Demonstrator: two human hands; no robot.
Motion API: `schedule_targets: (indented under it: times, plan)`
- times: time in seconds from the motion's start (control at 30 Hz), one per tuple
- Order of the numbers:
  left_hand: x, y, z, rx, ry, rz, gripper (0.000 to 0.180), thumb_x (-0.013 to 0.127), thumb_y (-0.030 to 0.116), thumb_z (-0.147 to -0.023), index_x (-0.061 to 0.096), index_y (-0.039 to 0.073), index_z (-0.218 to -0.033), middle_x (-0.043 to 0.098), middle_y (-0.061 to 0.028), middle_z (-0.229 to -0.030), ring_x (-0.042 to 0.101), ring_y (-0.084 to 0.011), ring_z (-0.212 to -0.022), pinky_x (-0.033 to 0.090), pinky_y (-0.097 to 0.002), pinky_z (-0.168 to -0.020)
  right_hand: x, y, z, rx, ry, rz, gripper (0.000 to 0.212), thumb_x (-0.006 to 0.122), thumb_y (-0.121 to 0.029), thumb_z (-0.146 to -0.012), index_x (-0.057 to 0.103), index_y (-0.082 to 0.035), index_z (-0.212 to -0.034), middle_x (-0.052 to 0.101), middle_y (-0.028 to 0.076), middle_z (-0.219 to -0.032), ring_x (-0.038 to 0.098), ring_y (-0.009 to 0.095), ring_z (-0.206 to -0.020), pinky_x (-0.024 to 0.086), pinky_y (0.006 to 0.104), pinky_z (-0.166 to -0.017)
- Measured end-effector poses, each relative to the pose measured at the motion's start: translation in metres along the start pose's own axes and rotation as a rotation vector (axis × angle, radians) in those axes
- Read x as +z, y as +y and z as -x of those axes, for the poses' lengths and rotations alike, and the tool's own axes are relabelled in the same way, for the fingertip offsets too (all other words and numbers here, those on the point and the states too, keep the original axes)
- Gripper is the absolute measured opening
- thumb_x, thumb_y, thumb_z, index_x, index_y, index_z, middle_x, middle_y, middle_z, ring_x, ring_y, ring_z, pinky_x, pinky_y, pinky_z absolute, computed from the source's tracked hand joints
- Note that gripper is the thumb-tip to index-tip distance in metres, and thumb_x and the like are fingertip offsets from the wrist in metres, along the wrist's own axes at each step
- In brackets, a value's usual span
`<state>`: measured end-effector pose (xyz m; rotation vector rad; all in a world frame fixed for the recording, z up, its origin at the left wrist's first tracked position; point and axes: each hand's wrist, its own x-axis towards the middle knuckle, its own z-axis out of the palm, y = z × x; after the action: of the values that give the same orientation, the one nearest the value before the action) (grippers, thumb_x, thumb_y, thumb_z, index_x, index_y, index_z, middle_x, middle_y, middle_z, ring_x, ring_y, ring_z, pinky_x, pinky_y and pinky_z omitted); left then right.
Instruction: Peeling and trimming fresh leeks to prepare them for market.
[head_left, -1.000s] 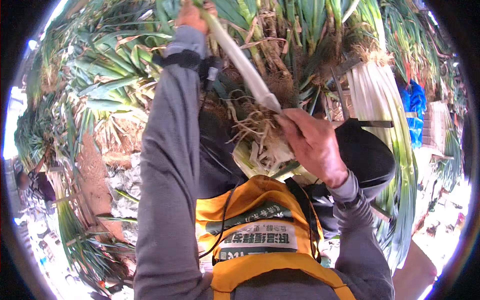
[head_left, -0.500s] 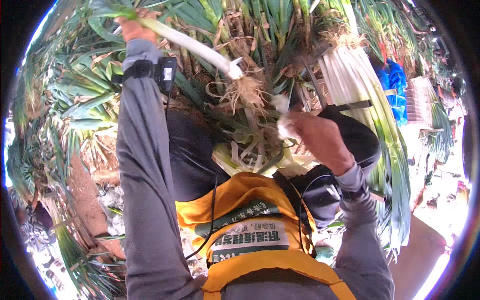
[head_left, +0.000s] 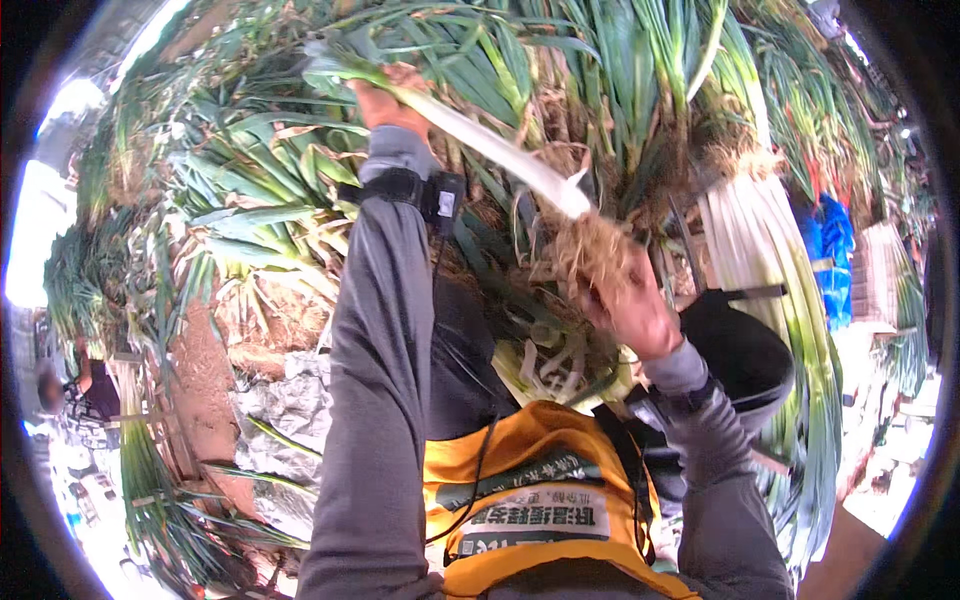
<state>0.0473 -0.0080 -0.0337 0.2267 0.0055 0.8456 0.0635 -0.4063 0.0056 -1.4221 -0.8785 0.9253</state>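
Note:
My left hand (head_left: 385, 100) is stretched out and closed around the green upper part of a long leek (head_left: 478, 140). Its white stalk slants down to the right and ends in a tuft of pale roots (head_left: 590, 255). My right hand (head_left: 630, 310) sits just below that tuft, fingers closed on the roots. Whether it also holds a small tool is hidden. A black band (head_left: 415, 190) wraps my left wrist.
Piles of green leeks (head_left: 620, 60) lie all around. A bundle of cleaned white stalks (head_left: 760, 250) rests at the right beside a black tub (head_left: 745, 350). Peeled scraps (head_left: 545, 365) lie in my lap. Bare soil (head_left: 200, 370) shows at the left, a blue bag (head_left: 830, 240) at the far right.
My left hand has swung the leek from near upright toward the left and then back toward the middle. My right hand has risen to the root tuft and closed on it.

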Motion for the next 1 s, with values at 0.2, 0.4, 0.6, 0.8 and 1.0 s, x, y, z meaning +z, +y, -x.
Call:
schedule_targets:
  times: [0.2, 0.4, 0.6, 0.8, 1.0]
  plan:
    - [0.006, -0.006, -0.002, 0.045, 0.122, -0.16, 0.052, 0.035, 0.056, -0.1, 0.047, 0.008, -0.086, 0.048, -0.0029, -0.068, 0.045, -0.0155, -0.055, 0.039, -0.03, -0.049, -0.033, -0.02, 0.108, -0.035, 0.016, 0.158, 0.018, 0.055, -0.01, -0.095, 0.063, 0.004, -0.103, 0.065, 0.007, -0.077, 0.061, 0.013, -0.058, 0.046, 0.0279, -0.051]
    - [0.041, -0.044, 0.011, 0.2, 0.259, -0.475, 0.043, 0.041, 0.053, -0.099, 0.048, 0.011, -0.094, 0.051, -0.0056, -0.071, 0.047, -0.0189, -0.053, 0.038, -0.0347, -0.049, -0.113, 0.024, 0.095, -0.456, 0.362, 0.935, 0.011, 0.057, -0.009, -0.09, 0.065, -0.003, -0.094, 0.058, 0.013, -0.066, 0.057, 0.021, -0.047, 0.047, 0.0331, -0.045]
    - [0.079, -0.062, 0.053, 0.21, -0.044, -0.66, 0.059, 0.054, 0.059, -0.092, 0.051, 0.013, -0.128, 0.051, -0.0025, -0.069, 0.055, -0.0161, -0.057, 0.047, -0.0304, -0.051, -0.075, -0.005, 0.041, -0.083, -0.043, 1.181, 0.039, 0.065, -0.029, -0.088, 0.058, -0.003, -0.117, 0.063, 0.016, -0.109, 0.067, 0.032, -0.084, 0.055, 0.0411, -0.067]
    - [0.101, -0.089, 0.074, 0.037, -0.2, -0.463, 0.071, 0.057, 0.062, -0.088, 0.048, 0.01, -0.136, 0.061, -0.0063, -0.095, 0.06, -0.0182, -0.08, 0.051, -0.0324, -0.077, -0.025, -0.026, -0.045, -0.354, 0.13, 0.98, 0.059, 0.065, -0.04, -0.09, 0.048, -0.001, -0.132, 0.059, 0.022, -0.121, 0.064, 0.039, -0.101, 0.054, 0.0424, -0.084]
    - [0.099, -0.066, 0.063, -0.166, -0.364, -0.004, 0.061, 0.053, 0.048, -0.096, 0.049, -0.002, -0.13, 0.057, -0.0238, -0.124, 0.056, -0.0381, -0.118, 0.045, -0.0463, -0.106, -0.018, 0.01, -0.053, 0.048, -0.2, 0.118, 0.038, 0.061, -0.025, -0.096, 0.05, 0.001, -0.123, 0.068, 0.014, -0.097, 0.068, 0.023, -0.092, 0.052, 0.0349, -0.08]
